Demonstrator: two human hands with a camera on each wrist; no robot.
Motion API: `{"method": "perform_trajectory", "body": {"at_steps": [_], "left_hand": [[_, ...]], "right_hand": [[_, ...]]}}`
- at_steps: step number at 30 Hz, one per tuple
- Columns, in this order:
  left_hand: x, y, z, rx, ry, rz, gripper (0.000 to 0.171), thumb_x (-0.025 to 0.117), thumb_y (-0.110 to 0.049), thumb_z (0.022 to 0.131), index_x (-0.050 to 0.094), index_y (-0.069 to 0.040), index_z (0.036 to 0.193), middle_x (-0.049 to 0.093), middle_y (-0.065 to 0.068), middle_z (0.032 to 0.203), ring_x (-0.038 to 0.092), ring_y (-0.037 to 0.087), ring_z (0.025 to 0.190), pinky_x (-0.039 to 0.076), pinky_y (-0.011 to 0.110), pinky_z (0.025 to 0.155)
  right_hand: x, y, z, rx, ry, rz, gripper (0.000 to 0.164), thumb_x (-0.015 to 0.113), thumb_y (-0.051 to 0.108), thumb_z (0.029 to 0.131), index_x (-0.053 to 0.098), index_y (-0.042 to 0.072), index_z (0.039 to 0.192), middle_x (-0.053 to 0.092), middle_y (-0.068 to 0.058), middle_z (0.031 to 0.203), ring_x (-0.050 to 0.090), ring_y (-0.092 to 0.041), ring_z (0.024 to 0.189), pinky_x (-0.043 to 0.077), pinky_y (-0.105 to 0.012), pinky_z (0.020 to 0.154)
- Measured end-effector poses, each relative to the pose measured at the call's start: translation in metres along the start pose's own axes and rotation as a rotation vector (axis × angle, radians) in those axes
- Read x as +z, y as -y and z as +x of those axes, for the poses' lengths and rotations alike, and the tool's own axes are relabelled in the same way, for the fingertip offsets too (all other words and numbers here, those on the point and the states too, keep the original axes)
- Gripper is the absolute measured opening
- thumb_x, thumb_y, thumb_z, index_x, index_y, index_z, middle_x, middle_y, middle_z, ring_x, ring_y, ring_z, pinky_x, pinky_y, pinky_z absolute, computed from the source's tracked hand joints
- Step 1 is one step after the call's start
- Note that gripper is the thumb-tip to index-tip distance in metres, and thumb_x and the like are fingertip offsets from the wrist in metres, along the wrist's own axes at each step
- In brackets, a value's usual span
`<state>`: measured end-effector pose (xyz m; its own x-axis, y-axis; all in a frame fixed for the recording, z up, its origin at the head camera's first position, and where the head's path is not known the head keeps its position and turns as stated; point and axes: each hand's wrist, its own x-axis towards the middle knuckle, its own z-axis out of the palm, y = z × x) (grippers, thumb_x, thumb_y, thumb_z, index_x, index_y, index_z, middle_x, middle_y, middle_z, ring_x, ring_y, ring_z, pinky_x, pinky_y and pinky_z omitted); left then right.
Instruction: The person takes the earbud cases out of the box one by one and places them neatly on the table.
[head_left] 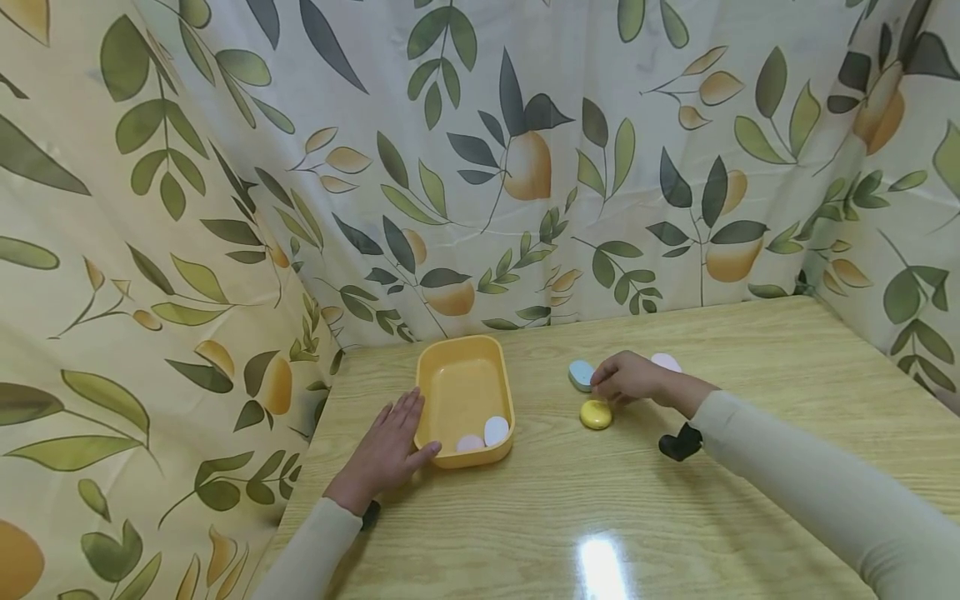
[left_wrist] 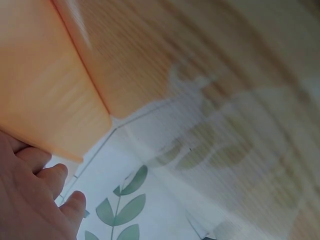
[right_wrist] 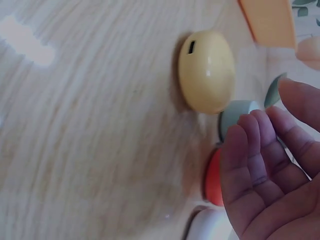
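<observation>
My left hand (head_left: 387,450) rests against the left side of a yellow tray (head_left: 423,367), fingers straight along its rim and thumb at the near corner. My right hand (head_left: 628,377) hovers by a light blue rounded piece (head_left: 581,372) and a glossy yellow oval piece (head_left: 596,415). The right wrist view shows its fingers slightly bent, thumb apart, nothing visible between them. There the yellow piece (right_wrist: 207,72) has a small dark slot. A red piece (right_wrist: 214,177) lies partly behind the fingers, and a whitish piece (right_wrist: 210,225) sits at the bottom edge.
Inside the tray's near end lie a white piece (head_left: 496,430) and a pinkish piece (head_left: 470,442). A pink piece (head_left: 666,362) shows behind my right forearm. The wood-grain table (head_left: 480,533) meets a leaf-and-fruit patterned curtain (head_left: 510,250) at the back and sides.
</observation>
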<state>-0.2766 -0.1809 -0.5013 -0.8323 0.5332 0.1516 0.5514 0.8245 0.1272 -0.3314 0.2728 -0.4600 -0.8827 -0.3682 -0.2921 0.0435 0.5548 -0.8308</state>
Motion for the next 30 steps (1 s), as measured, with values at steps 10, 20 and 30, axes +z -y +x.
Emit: {"method": "perform_trajectory", "body": {"at_steps": [10, 20, 30], "left_hand": [[-0.004, -0.001, 0.000, 0.007, 0.018, 0.054, 0.090, 0.033, -0.067, 0.096, 0.019, 0.001, 0.154, 0.015, 0.013, 0.161, 0.012, 0.028, 0.147, 0.010, 0.048, 0.116], [-0.010, -0.002, 0.002, -0.003, 0.067, 0.123, 0.092, 0.026, -0.071, 0.095, 0.018, 0.000, 0.154, 0.014, 0.012, 0.160, 0.010, 0.026, 0.147, 0.007, 0.046, 0.117], [-0.008, 0.001, 0.004, 0.006, 0.077, 0.111, 0.093, 0.026, -0.072, 0.094, 0.011, -0.002, 0.155, 0.009, 0.010, 0.161, 0.004, 0.022, 0.147, 0.004, 0.041, 0.117]], "right_hand": [[0.001, 0.017, 0.007, -0.039, 0.000, -0.024, 0.034, 0.064, 0.012, 0.091, 0.061, -0.009, 0.118, 0.063, -0.009, 0.099, 0.058, -0.022, 0.082, 0.053, -0.037, 0.074], [0.011, 0.043, 0.022, -0.110, 0.041, 0.023, 0.030, 0.064, 0.009, 0.092, 0.061, -0.009, 0.116, 0.063, -0.014, 0.096, 0.058, -0.022, 0.079, 0.053, -0.041, 0.071], [0.020, 0.065, 0.038, -0.099, 0.053, 0.043, 0.033, 0.065, 0.013, 0.094, 0.062, -0.005, 0.121, 0.064, -0.013, 0.110, 0.062, -0.026, 0.096, 0.055, -0.038, 0.080]]}}
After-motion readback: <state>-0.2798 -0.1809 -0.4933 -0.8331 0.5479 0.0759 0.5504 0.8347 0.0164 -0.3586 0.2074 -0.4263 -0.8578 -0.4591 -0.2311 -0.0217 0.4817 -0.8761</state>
